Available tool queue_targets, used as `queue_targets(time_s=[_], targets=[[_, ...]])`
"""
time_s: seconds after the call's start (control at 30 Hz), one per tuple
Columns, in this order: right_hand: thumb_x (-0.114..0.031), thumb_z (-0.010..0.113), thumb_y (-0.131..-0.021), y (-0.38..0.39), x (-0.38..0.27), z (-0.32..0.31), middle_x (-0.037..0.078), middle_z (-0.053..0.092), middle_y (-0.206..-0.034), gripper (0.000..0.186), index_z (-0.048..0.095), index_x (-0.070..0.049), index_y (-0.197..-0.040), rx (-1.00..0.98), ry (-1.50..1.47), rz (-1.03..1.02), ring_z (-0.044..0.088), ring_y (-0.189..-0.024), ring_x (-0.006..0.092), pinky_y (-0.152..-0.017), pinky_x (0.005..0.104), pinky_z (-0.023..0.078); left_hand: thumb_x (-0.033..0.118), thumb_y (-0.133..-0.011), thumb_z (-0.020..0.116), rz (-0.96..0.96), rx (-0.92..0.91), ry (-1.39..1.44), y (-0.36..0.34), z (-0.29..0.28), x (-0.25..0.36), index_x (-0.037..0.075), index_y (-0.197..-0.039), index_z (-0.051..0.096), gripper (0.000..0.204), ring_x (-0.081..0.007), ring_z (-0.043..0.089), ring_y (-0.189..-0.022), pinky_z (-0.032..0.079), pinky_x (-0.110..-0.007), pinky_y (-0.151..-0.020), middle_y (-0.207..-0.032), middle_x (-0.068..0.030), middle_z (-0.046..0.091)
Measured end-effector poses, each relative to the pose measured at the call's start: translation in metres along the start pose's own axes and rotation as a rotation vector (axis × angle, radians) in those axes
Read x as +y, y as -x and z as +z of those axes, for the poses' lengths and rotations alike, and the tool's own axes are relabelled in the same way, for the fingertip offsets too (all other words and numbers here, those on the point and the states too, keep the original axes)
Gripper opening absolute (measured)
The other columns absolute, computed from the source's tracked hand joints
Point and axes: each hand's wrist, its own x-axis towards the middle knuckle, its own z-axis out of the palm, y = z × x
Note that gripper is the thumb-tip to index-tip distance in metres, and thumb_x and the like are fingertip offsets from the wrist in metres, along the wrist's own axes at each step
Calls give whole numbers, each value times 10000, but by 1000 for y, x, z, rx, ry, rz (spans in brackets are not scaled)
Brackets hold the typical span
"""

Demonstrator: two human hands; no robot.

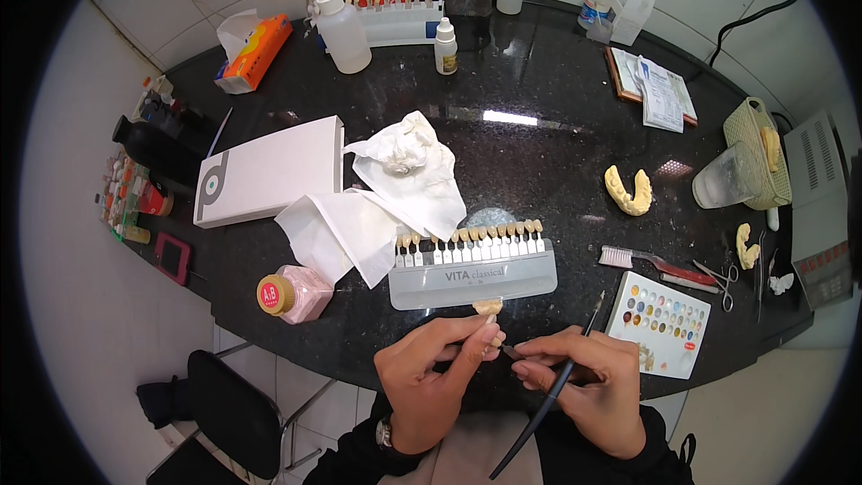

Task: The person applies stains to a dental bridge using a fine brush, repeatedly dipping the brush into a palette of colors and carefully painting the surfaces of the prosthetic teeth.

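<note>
My left hand (422, 368) is closed on a small cream dental piece (494, 341), mostly hidden by the fingertips; another cream piece (488, 306) shows just beyond them. My right hand (584, 386) grips a long dark-handled brush (549, 400), slanting up to the right, and a small dark-tipped tool (509, 352) points from its fingers at the left hand's piece. Beyond both hands lies a grey shade guide (471, 292) with a row of tooth tabs. A white paint palette (655, 332) with coloured wells sits right of my right hand.
On the black counter (539, 162) are crumpled tissues (404, 171), a white box (269, 171), a pink jar (305, 296), a dental cast (628, 198), scissors (718, 278), a toothbrush (655, 265) and bottles (346, 36) at the back. A black chair (229, 409) stands lower left.
</note>
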Motion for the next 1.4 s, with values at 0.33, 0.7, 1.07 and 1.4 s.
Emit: queue_targets(time_s=[0.33, 0.7, 1.07, 1.4], targets=[[8, 754, -660, 0, 0, -3, 97, 671, -714, 201, 695, 1, -852, 44, 178, -96, 618, -606, 140, -555, 227, 445, -31, -819, 617, 45, -46, -73, -2, 0, 3, -105, -846, 627, 79, -159, 654, -655, 557, -233, -571, -748, -172, 652], [49, 740, -694, 0, 11, -1, 106, 668, -733, 181, 671, 49, -861, 150, -224, -80, 602, -604, 89, -538, 179, 452, -33, -807, 631, 95, 37, 77, 2, -1, 1, -53, -874, 646, 71, -159, 669, -760, 536, -244, -654, -839, -173, 684], [109, 686, -716, 2, 10, 21, 206, 652, -778, 153, 591, 98, -835, 4, -484, -81, 675, -717, 206, -623, 251, 563, 64, -762, 705, 433, 32, 47, 1, -9, -5, -21, -773, 628, 116, -252, 670, -676, 550, -302, -576, -745, -174, 664], [112, 694, -706, 8, 6, 23, 170, 649, -804, 158, 598, 90, -830, -36, -438, -154, 673, -715, 189, -640, 246, 558, 27, -692, 720, 608, 77, 3, 3, -8, -7, -4, -741, 627, 110, -242, 665, -633, 549, -292, -546, -714, -136, 669]])
